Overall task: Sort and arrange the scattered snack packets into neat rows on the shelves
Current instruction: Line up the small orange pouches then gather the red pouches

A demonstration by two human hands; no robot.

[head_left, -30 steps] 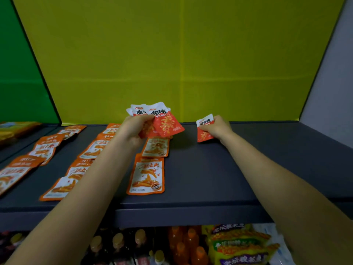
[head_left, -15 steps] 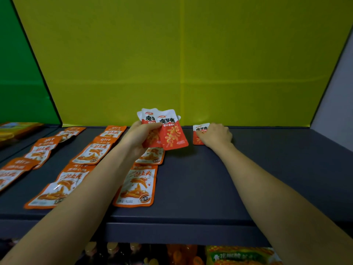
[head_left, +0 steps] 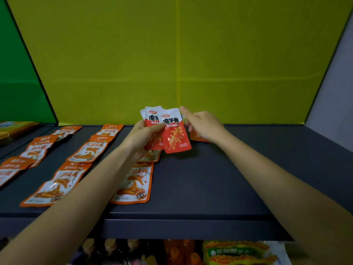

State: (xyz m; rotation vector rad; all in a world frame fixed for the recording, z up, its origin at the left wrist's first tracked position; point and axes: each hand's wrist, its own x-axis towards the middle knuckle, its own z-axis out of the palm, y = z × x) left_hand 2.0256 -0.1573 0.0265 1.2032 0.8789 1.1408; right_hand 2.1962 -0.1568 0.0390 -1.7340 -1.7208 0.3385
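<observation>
A small fan of red-and-white snack packets [head_left: 175, 136] is held upright above the back middle of the dark grey shelf [head_left: 210, 178]. The left hand [head_left: 141, 136] grasps it, thumb curled across the fronts and fingers behind. The right hand [head_left: 204, 125] sits just beside the fan, its index finger stretched to the front packet's top right corner. Whether that hand is pinching the packet or only touching it cannot be told. Under the right hand, one more red packet [head_left: 196, 137] lies flat on the shelf, mostly hidden.

Left of the fan, orange packets [head_left: 133, 182] lie flat in rows running front to back. A yellow-green back panel [head_left: 172, 64] rises behind the shelf. Below its front edge are bottles [head_left: 110, 249] and yellow snack bags [head_left: 235, 253].
</observation>
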